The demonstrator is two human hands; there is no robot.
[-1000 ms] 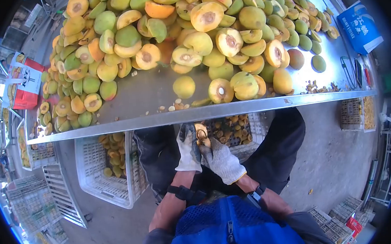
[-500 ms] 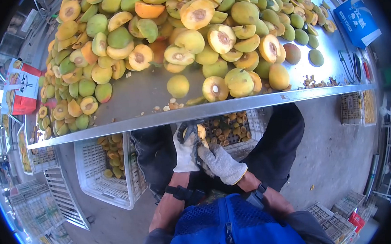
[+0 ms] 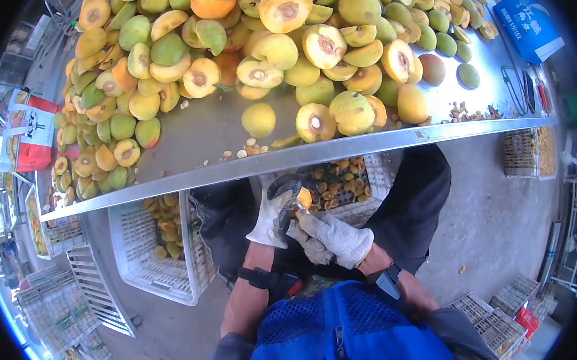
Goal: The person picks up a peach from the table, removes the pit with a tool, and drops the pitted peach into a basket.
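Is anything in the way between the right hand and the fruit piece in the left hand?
Nothing visible: the right hand has its fingertips right at the lower side of the fruit piece in the left hand. The table's edge lies beyond both hands, not between them.

Over there, fruit lies heaped on the bench before the person, with loose kernels by its near edge. A box is at its right side, a bag beside its left end. Below, one crate stands left of the person's legs, another crate between them.
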